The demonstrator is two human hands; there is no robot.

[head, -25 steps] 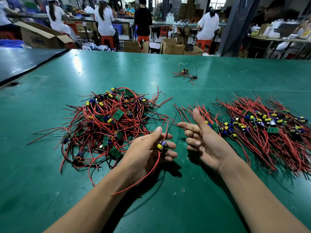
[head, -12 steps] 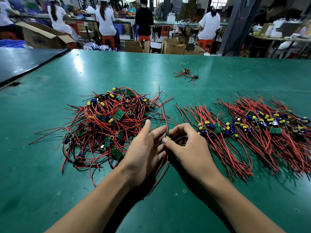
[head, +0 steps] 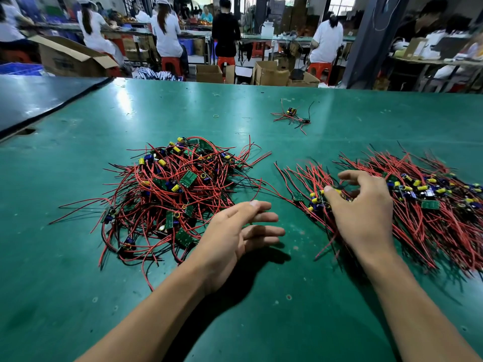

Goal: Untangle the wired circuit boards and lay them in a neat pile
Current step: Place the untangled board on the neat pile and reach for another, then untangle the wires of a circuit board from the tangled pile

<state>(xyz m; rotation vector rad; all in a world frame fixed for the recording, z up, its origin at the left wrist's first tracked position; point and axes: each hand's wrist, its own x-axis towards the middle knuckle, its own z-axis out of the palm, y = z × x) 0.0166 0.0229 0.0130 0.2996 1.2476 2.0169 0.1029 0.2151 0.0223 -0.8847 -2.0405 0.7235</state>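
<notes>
Our left hand [head: 232, 236] hovers spread and empty over the green table [head: 261, 322]. Our right hand [head: 366, 212] arches over the neat pile [head: 431, 205]; we cannot tell if it pinches anything. Left lies the tangled heap [head: 172, 194]: light boards with springy, snagging wires, so we would grip a board rather than tug leads. Farther off sits a stray board [head: 292, 113].

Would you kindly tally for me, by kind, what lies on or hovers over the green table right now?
Tangled heap: 1
Combed pile: 1
Small stray cluster: 1
Small loose ring: 1
Hands: 2, left hand and right hand
Total: 6
</notes>
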